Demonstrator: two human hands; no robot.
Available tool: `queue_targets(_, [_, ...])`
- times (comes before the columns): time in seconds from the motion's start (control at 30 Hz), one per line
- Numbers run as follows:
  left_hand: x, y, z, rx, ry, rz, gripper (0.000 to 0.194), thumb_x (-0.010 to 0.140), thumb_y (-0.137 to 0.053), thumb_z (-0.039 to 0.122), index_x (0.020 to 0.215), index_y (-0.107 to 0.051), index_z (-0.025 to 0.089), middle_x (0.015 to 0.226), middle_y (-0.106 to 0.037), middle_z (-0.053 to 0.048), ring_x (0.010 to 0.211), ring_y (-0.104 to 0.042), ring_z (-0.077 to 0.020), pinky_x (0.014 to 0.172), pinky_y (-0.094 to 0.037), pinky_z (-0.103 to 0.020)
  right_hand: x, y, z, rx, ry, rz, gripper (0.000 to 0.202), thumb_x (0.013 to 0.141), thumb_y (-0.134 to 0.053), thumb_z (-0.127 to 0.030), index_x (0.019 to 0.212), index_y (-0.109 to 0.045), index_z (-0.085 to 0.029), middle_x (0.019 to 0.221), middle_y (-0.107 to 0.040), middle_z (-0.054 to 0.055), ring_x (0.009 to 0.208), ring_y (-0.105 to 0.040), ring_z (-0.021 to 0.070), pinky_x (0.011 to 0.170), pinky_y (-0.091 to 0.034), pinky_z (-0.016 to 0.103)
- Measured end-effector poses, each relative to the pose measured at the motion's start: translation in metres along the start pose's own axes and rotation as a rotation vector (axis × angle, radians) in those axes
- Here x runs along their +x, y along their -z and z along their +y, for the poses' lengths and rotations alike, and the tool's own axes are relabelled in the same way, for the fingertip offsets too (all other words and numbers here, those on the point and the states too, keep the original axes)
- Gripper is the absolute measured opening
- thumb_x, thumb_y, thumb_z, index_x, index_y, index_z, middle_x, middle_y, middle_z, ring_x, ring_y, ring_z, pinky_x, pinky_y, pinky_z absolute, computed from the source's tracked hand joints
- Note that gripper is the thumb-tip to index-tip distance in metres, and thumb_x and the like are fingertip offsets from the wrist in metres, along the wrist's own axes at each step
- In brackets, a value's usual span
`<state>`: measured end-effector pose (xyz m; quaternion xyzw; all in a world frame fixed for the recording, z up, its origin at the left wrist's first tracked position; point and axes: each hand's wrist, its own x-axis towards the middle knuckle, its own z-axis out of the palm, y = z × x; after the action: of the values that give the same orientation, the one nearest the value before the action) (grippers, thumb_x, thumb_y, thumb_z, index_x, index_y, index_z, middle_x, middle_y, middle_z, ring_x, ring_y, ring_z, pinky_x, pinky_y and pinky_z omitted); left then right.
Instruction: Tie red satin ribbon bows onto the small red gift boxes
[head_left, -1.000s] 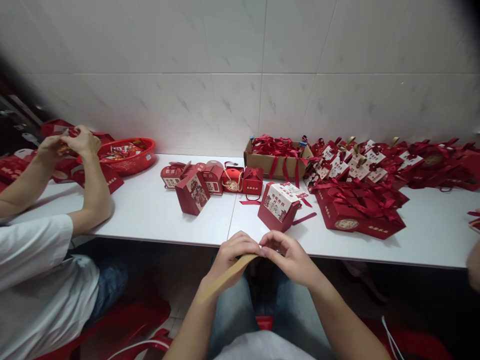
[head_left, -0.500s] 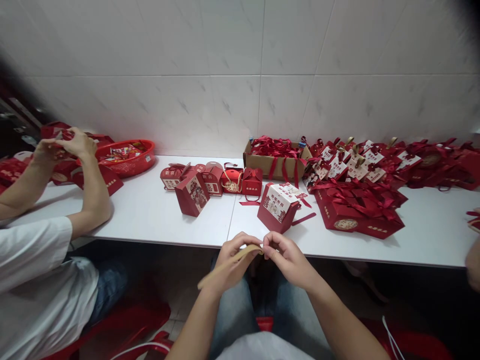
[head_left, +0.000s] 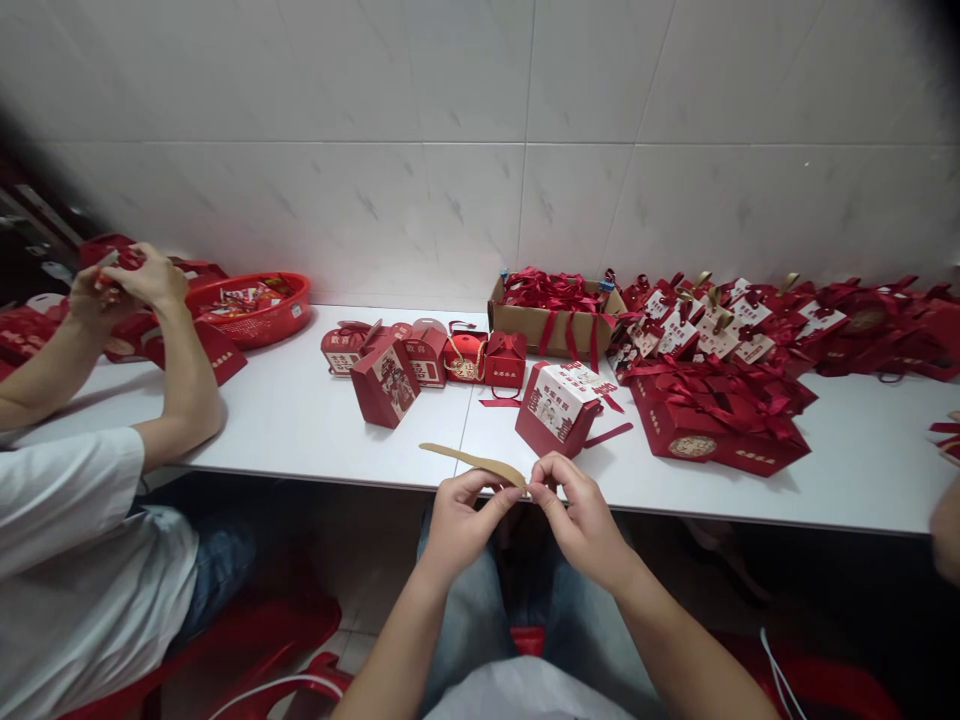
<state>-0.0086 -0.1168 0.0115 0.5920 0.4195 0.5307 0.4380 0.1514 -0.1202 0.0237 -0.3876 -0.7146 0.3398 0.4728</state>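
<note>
Before you rose a wall of large, glossy white tiles with faint grey veining (head_left: 337,220), softly reflecting pale light. You faced a long, white, smooth-topped table (head_left: 285,430) set along it; dim, light-coloured floor tiles (head_left: 360,640) and red plastic seating (head_left: 277,640) showed below.

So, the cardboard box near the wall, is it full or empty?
The cardboard box looks full: red ribbons heap above its rim and some hang over the front; what lies beneath is hidden.
</note>
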Motion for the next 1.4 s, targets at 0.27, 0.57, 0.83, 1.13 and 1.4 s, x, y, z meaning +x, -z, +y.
queue_targets(0.27, [0.001,0.002,-0.001,0.041,-0.026,0.02,0.007,0.069,-0.072,0.023,0.067,-0.073,0.017,0.069,-0.073,-0.004,0.067,-0.067,-0.0176,0.065,-0.05,-0.024,0.002,0.005,-0.002,0.105,-0.084,-0.108,0.013,0.09,-0.045,-0.024,0.079,-0.049,-0.019,0.073,-0.049,-0.001,0.069,-0.046,0.0121,0.063,-0.037,0.024])
queue_targets(0.57, [0.001,0.004,-0.01,-0.151,0.075,-0.124,0.019,0.067,-0.074,0.026,0.084,-0.074,0.017,0.08,-0.073,-0.006,0.077,-0.066,-0.0199,0.074,-0.052,-0.03,0.0,0.015,-0.01,0.196,-0.172,-0.216,0.013,0.088,-0.049,-0.024,0.077,-0.052,-0.018,0.073,-0.052,-0.001,0.071,-0.049,0.0124,0.066,-0.039,0.024])
queue_targets(0.83, [-0.005,0.001,-0.008,-0.197,-0.114,-0.106,0.008,0.072,-0.07,0.018,0.08,-0.073,0.02,0.083,-0.069,-0.006,0.079,-0.065,-0.016,0.071,-0.051,-0.025,0.0,0.014,-0.011,0.118,-0.134,-0.141,0.012,0.087,-0.052,-0.024,0.076,-0.055,-0.019,0.075,-0.055,0.0,0.072,-0.05,0.012,0.067,-0.038,0.023])
queue_targets(1.13, [-0.006,0.003,-0.012,-0.33,-0.108,-0.248,0.002,0.074,-0.069,0.019,0.075,-0.068,0.018,0.078,-0.065,-0.005,0.076,-0.061,-0.0161,0.072,-0.049,-0.029,0.002,0.018,-0.012,0.197,-0.131,-0.232,0.012,0.084,-0.057,-0.027,0.076,-0.058,-0.018,0.075,-0.058,0.0,0.073,-0.053,0.0127,0.07,-0.041,0.024])
queue_targets(1.4, [-0.005,0.003,-0.014,-0.365,-0.082,-0.242,0.006,0.074,-0.068,0.014,0.074,-0.062,0.016,0.075,-0.062,-0.005,0.075,-0.059,-0.0147,0.07,-0.047,-0.027,0.001,0.013,-0.008,0.141,-0.108,-0.17,0.013,0.083,-0.058,-0.031,0.078,-0.059,-0.019,0.076,-0.06,0.001,0.075,-0.055,0.0145,0.072,-0.043,0.027])
